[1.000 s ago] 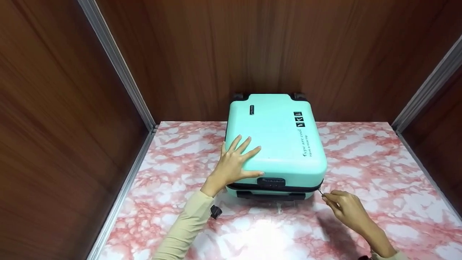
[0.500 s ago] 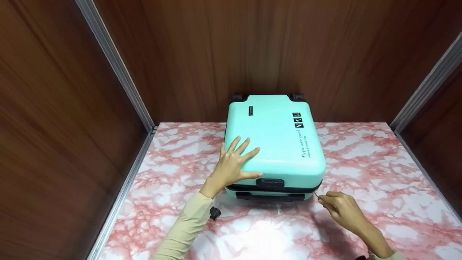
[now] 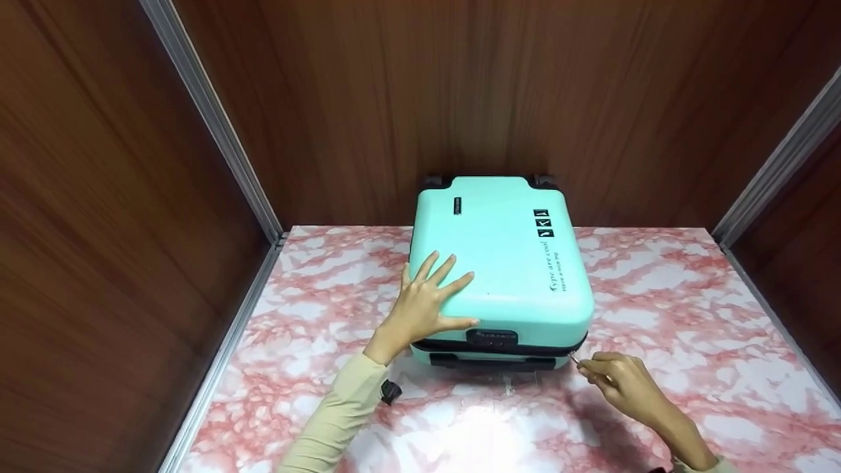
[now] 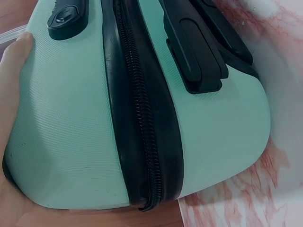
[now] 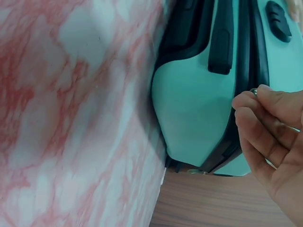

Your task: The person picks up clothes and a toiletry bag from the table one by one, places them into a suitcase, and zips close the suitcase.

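Observation:
A mint-green hard-shell suitcase (image 3: 506, 256) lies flat on the table. My left hand (image 3: 420, 305) rests on the left front part of its lid, fingers spread and straight, the thumb reaching toward the black combination lock (image 3: 493, 337). At the right front corner, my right hand (image 3: 621, 381) pinches a small metal zipper pull (image 3: 574, 357) between thumb and forefinger. The right wrist view shows the pull's tip (image 5: 254, 91) just emerging from the pinch, against the black zipper band. In the left wrist view the zipper teeth (image 4: 142, 104) run between black strips, beside the carry handle (image 4: 194, 56).
The table (image 3: 315, 289) has a red-and-white marbled top. Brown wood-look panels (image 3: 486, 85) stand behind and at both sides, with metal edge strips (image 3: 217, 125). A small black object (image 3: 391, 392) lies on the table beside the left forearm.
My right hand has moved a little to the left around the front corner, carrying the zipper pull along. The left hand stays in its place on the lid.

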A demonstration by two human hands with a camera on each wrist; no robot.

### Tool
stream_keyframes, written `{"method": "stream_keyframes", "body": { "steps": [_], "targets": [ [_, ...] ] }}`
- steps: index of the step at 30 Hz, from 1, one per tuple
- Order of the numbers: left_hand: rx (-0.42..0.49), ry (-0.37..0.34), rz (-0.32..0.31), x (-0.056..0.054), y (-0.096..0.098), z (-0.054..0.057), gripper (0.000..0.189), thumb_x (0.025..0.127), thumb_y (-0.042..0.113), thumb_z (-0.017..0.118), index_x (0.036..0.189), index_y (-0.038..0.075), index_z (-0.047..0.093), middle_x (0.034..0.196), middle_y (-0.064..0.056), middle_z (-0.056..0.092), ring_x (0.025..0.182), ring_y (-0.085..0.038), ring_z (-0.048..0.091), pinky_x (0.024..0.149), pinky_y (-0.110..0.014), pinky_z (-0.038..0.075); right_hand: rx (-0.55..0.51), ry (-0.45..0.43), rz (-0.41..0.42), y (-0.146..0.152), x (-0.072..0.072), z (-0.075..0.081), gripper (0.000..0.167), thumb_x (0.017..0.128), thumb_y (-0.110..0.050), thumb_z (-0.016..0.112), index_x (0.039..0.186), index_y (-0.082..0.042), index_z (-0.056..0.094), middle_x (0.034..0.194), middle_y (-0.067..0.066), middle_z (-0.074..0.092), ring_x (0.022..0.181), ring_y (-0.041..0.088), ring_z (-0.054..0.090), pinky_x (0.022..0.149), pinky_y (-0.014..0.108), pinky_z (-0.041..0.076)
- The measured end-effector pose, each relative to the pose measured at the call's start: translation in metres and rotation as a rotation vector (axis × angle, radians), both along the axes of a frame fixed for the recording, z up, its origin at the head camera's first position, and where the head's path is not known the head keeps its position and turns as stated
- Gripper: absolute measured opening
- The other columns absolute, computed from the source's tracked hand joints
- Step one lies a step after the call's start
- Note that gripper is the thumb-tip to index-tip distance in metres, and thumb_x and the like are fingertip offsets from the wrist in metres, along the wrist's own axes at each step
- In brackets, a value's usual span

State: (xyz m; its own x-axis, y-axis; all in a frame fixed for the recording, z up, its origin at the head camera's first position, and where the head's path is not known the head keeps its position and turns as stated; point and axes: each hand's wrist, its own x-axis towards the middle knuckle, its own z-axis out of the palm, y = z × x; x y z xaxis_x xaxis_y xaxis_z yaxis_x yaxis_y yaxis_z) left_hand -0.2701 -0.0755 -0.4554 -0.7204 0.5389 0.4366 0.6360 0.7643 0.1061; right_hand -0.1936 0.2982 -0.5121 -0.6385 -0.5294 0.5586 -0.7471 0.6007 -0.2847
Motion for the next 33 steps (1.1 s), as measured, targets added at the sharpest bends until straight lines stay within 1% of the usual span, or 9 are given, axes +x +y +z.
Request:
{"method": "stream_keyframes", "body": {
  "steps": [6,12,18,23,26,28,31,33],
  "targets": [
    [-0.006,0.008,-0.001,0.001,0.0,-0.002,0.083,0.081,0.079,0.055,0.148,0.031,0.048,0.157,-0.01,0.035,0.145,-0.04,0.023,0.098,-0.078,0.023,0.007,-0.021,0.022,0.0,-0.002,0.003,0.024,0.076,0.006,0.077,0.081,-0.017,0.07,0.067,-0.018,0.049,0.058,-0.006,0.044,0.048,0.015,0.036],
    [0.002,-0.004,-0.012,0.001,0.0,-0.001,0.082,0.081,0.077,0.056,0.148,0.03,0.048,0.156,-0.011,0.036,0.145,-0.039,0.023,0.097,-0.078,0.023,-0.003,-0.036,0.059,-0.002,-0.002,0.005,0.025,0.076,0.007,0.077,0.081,-0.018,0.07,0.067,-0.017,0.052,0.058,-0.006,0.047,0.049,0.014,0.037],
    [0.024,-0.012,-0.016,0.001,0.0,0.001,0.081,0.081,0.076,0.058,0.147,0.029,0.05,0.156,-0.011,0.036,0.145,-0.039,0.023,0.098,-0.078,0.022,-0.018,-0.041,0.064,-0.005,-0.003,0.004,0.026,0.077,0.007,0.076,0.081,-0.018,0.07,0.068,-0.016,0.054,0.058,-0.005,0.049,0.048,0.014,0.037],
    [0.032,-0.02,-0.012,0.002,-0.001,0.0,0.082,0.081,0.077,0.057,0.147,0.029,0.049,0.157,-0.01,0.035,0.147,-0.037,0.02,0.099,-0.079,0.021,-0.019,-0.09,0.016,-0.006,-0.001,0.001,0.026,0.079,0.005,0.076,0.081,-0.019,0.069,0.066,-0.017,0.053,0.059,-0.005,0.047,0.05,0.017,0.037],
    [0.011,-0.022,-0.004,0.002,-0.001,-0.001,0.083,0.082,0.077,0.055,0.149,0.03,0.046,0.158,-0.009,0.032,0.148,-0.036,0.018,0.098,-0.079,0.021,-0.005,-0.157,-0.029,-0.007,0.002,-0.001,0.024,0.084,0.002,0.074,0.081,-0.021,0.07,0.066,-0.02,0.051,0.059,-0.004,0.046,0.052,0.02,0.04],
    [-0.015,-0.02,-0.002,0.002,-0.001,-0.001,0.087,0.08,0.079,0.055,0.151,0.029,0.044,0.159,-0.009,0.03,0.148,-0.036,0.017,0.098,-0.079,0.021,0.003,-0.208,-0.074,-0.007,0.004,-0.003,0.023,0.087,-0.002,0.073,0.081,-0.024,0.07,0.068,-0.022,0.051,0.06,-0.004,0.047,0.053,0.022,0.042],
    [-0.051,-0.006,-0.003,0.003,-0.002,-0.001,0.095,0.075,0.081,0.058,0.152,0.029,0.041,0.16,-0.009,0.028,0.148,-0.036,0.016,0.097,-0.079,0.022,0.005,-0.284,-0.16,-0.007,0.004,-0.005,0.029,0.089,-0.005,0.07,0.074,-0.028,0.063,0.066,-0.022,0.048,0.058,-0.002,0.046,0.052,0.023,0.04],
    [-0.055,0.008,-0.008,0.002,-0.002,-0.001,0.098,0.072,0.081,0.06,0.152,0.029,0.041,0.16,-0.01,0.028,0.148,-0.037,0.017,0.097,-0.079,0.023,0.007,-0.319,-0.21,-0.008,0.004,-0.006,0.034,0.09,-0.006,0.068,0.07,-0.029,0.055,0.064,-0.02,0.044,0.056,-0.002,0.043,0.052,0.023,0.038]
  ]
}}
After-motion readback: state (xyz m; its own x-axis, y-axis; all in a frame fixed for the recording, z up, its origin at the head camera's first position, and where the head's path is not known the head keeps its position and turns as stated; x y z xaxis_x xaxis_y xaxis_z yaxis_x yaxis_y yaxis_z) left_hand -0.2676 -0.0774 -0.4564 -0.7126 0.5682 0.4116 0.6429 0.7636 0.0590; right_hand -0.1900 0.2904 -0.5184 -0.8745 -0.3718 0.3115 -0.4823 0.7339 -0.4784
